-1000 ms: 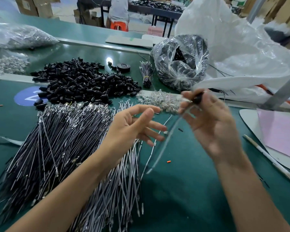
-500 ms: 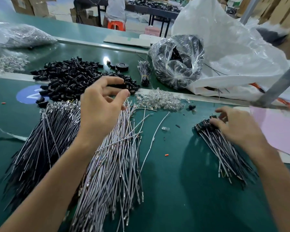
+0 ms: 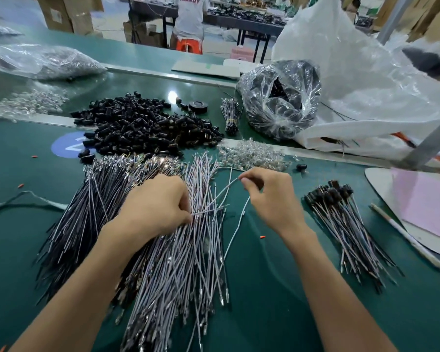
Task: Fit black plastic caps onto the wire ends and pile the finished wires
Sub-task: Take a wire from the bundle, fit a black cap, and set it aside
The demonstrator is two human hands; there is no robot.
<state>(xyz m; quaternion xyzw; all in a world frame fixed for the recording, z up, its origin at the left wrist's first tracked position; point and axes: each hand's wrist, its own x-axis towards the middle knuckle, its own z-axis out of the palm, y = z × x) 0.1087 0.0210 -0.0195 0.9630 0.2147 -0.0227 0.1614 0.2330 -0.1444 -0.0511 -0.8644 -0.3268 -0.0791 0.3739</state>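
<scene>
The right hand (image 3: 272, 199) pinches the tip of one pale wire (image 3: 233, 183) between thumb and forefinger, its grip closed on that single strand, which droops down and left towards the heap. The left hand (image 3: 158, 204) lies knuckles up on the grey wires (image 3: 178, 262), fingers curled into them and its grip closed on a few strands; how many cannot be told. These grey wires fan out in one broad heap on the green desk (image 3: 277, 301), touching a second heap of black wires (image 3: 71, 219) on their left. A third, smaller heap, the capped wires (image 3: 351, 224), lies well apart to the right of the right hand, its caps at the far end. Beyond the two big heaps lies one mound of black caps (image 3: 142, 125), and one loose cap (image 3: 301, 166) sits alone near a patch of clear bits (image 3: 252, 154). Farther back are one roll of tape (image 3: 198, 105), one tied bundle (image 3: 230, 115) and two plastic bags: a clear bag (image 3: 280, 97) of dark parts and a white bag (image 3: 366, 72). One pen (image 3: 407, 237) lies at the right.
</scene>
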